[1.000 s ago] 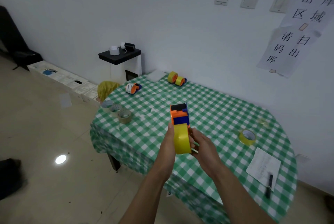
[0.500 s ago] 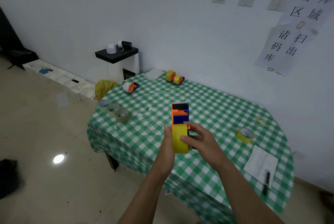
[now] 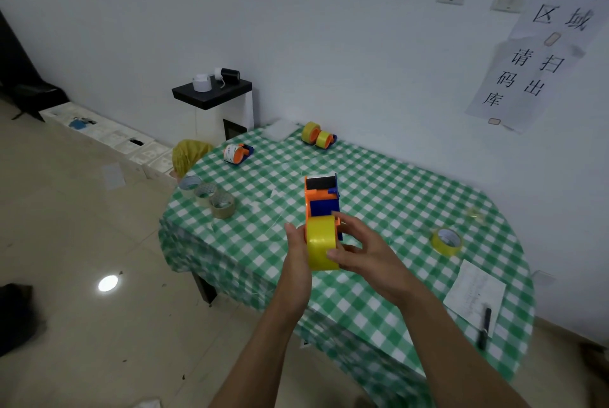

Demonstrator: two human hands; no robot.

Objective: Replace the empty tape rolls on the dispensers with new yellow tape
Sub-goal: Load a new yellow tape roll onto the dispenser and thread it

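**New yellow roll on the dispenser, held up over the near side of the tabletop [image 3: 379,183]**
The left hand [image 3: 296,254] grips the orange-and-blue dispenser [image 3: 321,201] from the left, fingers hidden behind it. The right hand [image 3: 361,252] pinches the yellow roll [image 3: 321,242] seated on it, thumb across the tape. The far pair of dispensers [image 3: 318,136] already wears yellow, while the far-left dispenser [image 3: 238,153] shows a white roll, so that one looks left to do. The spare yellow roll [image 3: 446,241] waits on the right. What's in the floor trays [image 3: 108,135] is too small to tell.

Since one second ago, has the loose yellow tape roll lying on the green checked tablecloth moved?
No. The loose yellow tape roll keeps its place just beyond the white paper sheet.
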